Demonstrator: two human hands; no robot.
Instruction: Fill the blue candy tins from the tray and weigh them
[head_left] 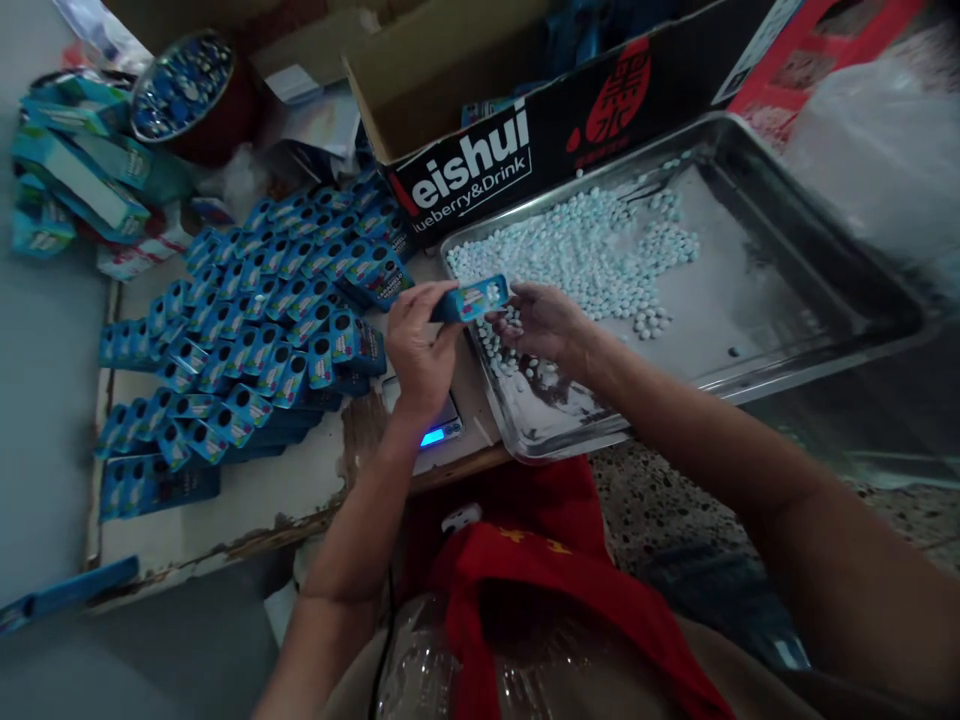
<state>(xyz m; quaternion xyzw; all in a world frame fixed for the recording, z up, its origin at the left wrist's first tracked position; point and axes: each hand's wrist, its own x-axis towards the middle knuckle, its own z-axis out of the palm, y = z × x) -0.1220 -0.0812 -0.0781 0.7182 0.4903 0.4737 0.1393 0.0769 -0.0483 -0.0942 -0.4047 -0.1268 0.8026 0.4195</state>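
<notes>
A small blue printed carton [472, 302] is gripped between the thumb and fingers of my left hand [421, 350], tilted with its open end to the right. Pale candies show at that opening. My right hand [551, 322] is at the open end, fingers curled around a few candies, over the near left part of a metal tray [795, 250]. Many small pale mint-coloured candies [570, 240] are spread over the tray's left half. Beneath my left wrist is a digital scale [442, 430] with a lit blue display, partly hidden by the arm.
Rows of blue cartons [247, 340] cover the table at left. A bowl of shiny blue pieces [184, 88] stands behind them, beside larger blue boxes [75, 170]. A black-printed cardboard box [540, 150] stands behind the tray. A clear plastic bag [885, 160] lies at right.
</notes>
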